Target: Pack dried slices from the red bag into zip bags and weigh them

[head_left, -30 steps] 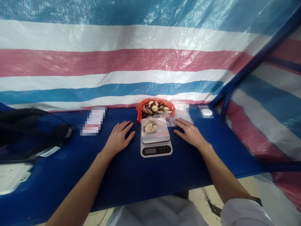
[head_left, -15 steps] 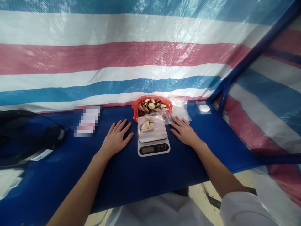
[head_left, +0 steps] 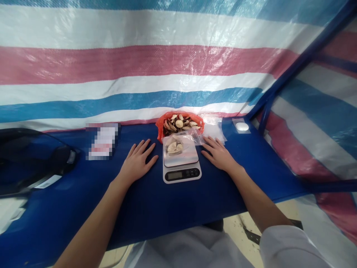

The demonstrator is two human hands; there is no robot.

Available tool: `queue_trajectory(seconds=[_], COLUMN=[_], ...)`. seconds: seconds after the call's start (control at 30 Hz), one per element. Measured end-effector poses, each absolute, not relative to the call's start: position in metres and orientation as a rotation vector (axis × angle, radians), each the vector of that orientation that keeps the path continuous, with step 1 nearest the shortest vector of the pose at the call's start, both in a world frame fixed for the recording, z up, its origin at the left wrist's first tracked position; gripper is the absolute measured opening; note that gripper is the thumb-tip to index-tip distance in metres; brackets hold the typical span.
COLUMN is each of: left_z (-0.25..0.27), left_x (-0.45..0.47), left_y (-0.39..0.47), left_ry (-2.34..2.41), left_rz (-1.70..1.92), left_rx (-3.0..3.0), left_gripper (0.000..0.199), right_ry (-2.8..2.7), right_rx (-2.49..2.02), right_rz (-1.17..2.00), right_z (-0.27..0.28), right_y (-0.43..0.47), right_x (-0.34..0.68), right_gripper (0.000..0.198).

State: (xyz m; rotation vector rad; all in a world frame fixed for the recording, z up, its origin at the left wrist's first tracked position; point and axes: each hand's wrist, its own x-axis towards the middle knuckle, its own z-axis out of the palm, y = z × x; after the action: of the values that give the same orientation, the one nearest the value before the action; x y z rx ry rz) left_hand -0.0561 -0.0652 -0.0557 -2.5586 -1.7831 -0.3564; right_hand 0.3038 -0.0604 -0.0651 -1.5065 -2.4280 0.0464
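My left hand [head_left: 138, 160] lies flat on the blue table, fingers spread, left of a white kitchen scale [head_left: 182, 175]. On the other side, my right hand [head_left: 217, 152] also rests flat with its fingers apart. Its fingertips are close to the edge of clear plastic bags [head_left: 214, 128]. A clear zip bag [head_left: 174, 146] holding a few pale dried slices lies on the scale's plate, its open end toward my right hand. Behind the scale sits a red plastic bag [head_left: 158, 128] full of dried, dark-edged slices. The scale's display is too small to read.
At the back right lies a white rounded object [head_left: 242, 127] on a small clear bag. A blurred-out paper or packet [head_left: 103, 141] is at the left. Black gear with a strap [head_left: 55, 163] occupies the far left. Striped sheeting [head_left: 139, 63] and a blue frame [head_left: 290, 63] border the table.
Both hands stay flat in the same places, and the things on the table have not moved. Only the camera's view has shifted very slightly.
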Motion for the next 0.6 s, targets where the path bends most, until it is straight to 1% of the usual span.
queue_trajectory(seconds=[0.17, 0.33, 0.47, 0.6], left_z=[-0.058, -0.055, -0.04, -0.025], left_x=[-0.058, -0.059, -0.047, -0.028], left_y=[-0.064, -0.059, -0.057, -0.055], left_ry=[-1.778, -1.772, -1.648, -1.427], left_rz=[-0.477, -0.819, -1.08, -1.177], left_rx=[-2.565, -2.553, -2.55, -2.666], left_gripper=[0.061, 0.055, 0.045, 0.039], right_ry=[-2.407, -2.214, -1.905, -1.591], right_rx=[-1.456, -1.417, -1.337, -1.282], right_rz=[0.063, 0.162, 0.358, 0.64], right_z=[-0.066, -0.052, -0.035, -0.024], right_y=[-0.059, -0.056, -0.053, -0.049], right_x=[0.306, 0.308, 0.305, 0.288], right_gripper=[0.042, 0.039, 0.033, 0.033])
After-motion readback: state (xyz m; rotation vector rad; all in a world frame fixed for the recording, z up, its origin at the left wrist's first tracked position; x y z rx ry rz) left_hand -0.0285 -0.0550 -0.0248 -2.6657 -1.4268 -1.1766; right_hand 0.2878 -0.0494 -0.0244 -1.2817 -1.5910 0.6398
